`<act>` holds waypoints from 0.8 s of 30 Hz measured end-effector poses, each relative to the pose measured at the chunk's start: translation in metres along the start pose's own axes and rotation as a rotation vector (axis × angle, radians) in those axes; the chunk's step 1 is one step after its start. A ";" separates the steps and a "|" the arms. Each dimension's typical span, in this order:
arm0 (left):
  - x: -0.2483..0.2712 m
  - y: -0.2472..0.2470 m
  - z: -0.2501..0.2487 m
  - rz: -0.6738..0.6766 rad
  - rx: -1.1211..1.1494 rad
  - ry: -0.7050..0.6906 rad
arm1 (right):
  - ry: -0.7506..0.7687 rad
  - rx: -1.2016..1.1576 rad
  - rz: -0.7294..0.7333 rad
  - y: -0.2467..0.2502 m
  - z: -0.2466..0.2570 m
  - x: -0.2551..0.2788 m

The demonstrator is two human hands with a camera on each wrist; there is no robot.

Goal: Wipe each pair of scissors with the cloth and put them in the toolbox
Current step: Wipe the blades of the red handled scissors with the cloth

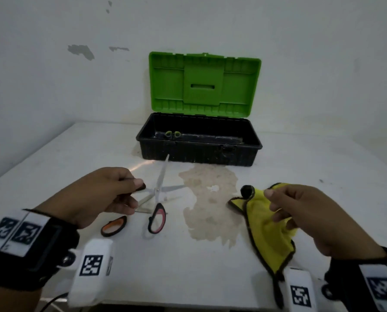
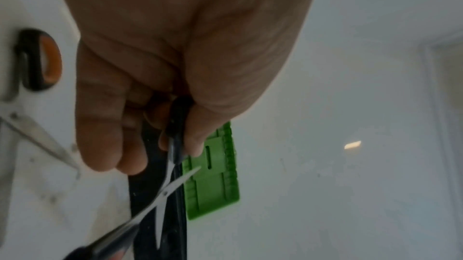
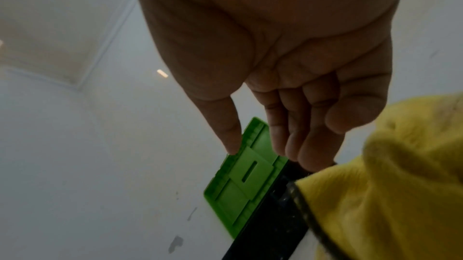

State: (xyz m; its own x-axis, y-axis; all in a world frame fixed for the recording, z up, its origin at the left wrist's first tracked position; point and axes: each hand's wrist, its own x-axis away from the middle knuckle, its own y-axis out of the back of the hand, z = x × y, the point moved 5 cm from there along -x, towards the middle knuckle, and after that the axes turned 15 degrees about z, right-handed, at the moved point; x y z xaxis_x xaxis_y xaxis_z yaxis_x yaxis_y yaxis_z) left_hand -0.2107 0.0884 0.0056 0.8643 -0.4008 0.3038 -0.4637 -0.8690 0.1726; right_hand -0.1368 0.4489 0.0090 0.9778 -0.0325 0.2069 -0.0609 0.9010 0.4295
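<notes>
Wrist-mounted white units with black-and-white markers sit nearest in the head view. Left hand: fingers curled, pinching one black handle loop of the pink-and-black scissors, blades spread open, second loop hanging just above the white worktop. Orange-and-black scissors: flat on the worktop under that hand. Right hand: fingers loosely bent over the yellow, dark-edged cloth; actual grip cannot be told here. Toolbox: black base, green lid upright, green-handled scissors inside at left.

Left wrist view: left hand clamps the black handle; crossed steel blades project forward.

Right wrist view: right hand with fingers nearly straight, cloth bunched beside them.
</notes>
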 end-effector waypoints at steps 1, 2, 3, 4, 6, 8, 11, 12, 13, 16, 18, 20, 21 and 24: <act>0.001 -0.006 -0.004 -0.003 0.070 -0.026 | -0.015 0.053 -0.021 0.007 -0.001 -0.001; 0.001 -0.013 -0.008 -0.002 0.147 -0.051 | -0.028 0.113 -0.034 0.012 -0.002 -0.002; 0.001 -0.020 -0.011 0.002 0.227 -0.073 | -0.040 0.186 -0.043 0.017 -0.003 -0.003; 0.001 -0.029 -0.014 0.011 0.302 -0.091 | -0.051 0.265 -0.049 0.020 -0.004 -0.006; 0.000 -0.045 -0.017 0.033 0.409 -0.124 | -0.096 0.400 -0.068 0.027 -0.009 -0.013; -0.002 -0.058 -0.018 0.036 0.463 -0.140 | -0.168 0.499 -0.094 0.034 -0.016 -0.022; -0.008 -0.076 -0.015 0.018 0.491 -0.119 | -0.283 0.585 -0.092 0.039 -0.027 -0.039; -0.010 -0.081 -0.014 0.015 0.487 -0.110 | -0.305 0.577 -0.087 0.041 -0.033 -0.045; -0.011 -0.086 -0.013 0.015 0.471 -0.103 | -0.322 0.565 -0.082 0.041 -0.038 -0.049; -0.014 -0.099 -0.009 0.017 0.438 -0.096 | -0.347 0.597 -0.012 0.041 -0.048 -0.058; -0.016 -0.104 -0.007 0.016 0.433 -0.089 | -0.303 0.566 0.022 0.041 -0.045 -0.057; -0.017 -0.108 -0.006 0.021 0.434 -0.074 | -0.212 0.515 -0.001 0.043 -0.039 -0.052; -0.017 -0.109 -0.005 0.029 0.445 -0.070 | -0.161 0.499 -0.032 0.045 -0.034 -0.050; -0.018 -0.113 -0.005 0.054 0.528 -0.070 | -0.042 0.423 -0.098 0.048 -0.024 -0.040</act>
State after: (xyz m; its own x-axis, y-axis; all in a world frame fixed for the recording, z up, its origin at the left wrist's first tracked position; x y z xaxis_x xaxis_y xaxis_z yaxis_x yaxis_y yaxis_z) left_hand -0.1748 0.1949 -0.0150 0.8612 -0.4516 0.2330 -0.3622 -0.8671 -0.3419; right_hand -0.1741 0.5037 0.0007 0.9747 -0.1342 0.1787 -0.0535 0.6362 0.7697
